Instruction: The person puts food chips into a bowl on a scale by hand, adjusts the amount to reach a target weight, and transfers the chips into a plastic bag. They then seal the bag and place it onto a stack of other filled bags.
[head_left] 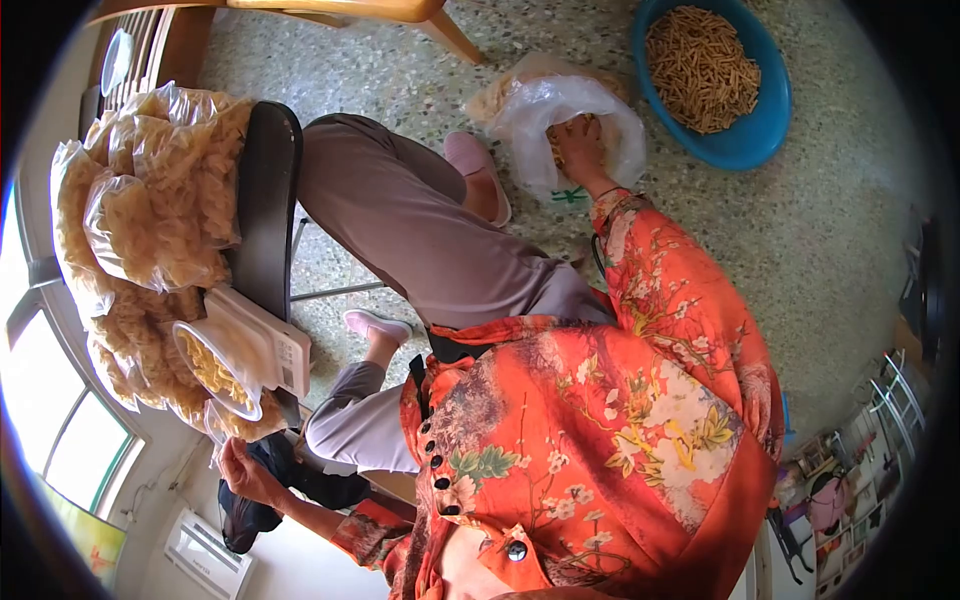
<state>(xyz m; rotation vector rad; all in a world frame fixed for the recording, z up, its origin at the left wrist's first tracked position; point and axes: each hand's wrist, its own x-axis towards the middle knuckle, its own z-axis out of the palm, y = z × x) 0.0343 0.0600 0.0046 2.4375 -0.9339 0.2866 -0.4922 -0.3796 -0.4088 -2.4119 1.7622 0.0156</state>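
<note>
My right hand [580, 148] reaches into the mouth of a clear plastic bag [625, 140] on the floor. Its fingers curl around small yellow-brown pieces, partly hidden by the hand. At the lower left, my left hand [248, 474] has its fingers pinched on what looks like the edge of a thin clear plastic bag [214, 425]. Just above that hand, a white bowl [252, 410] of yellow pieces sits on a white scale [290, 360]. Filled clear bags [165, 200] of tan pieces are piled beside the scale.
A blue basin [770, 100] of short tan sticks [700, 70] stands on the speckled floor [700, 230], beyond the floor bag. A dark stool or table edge [268, 200] borders the bag pile. Wooden furniture legs [450, 35] show at the top.
</note>
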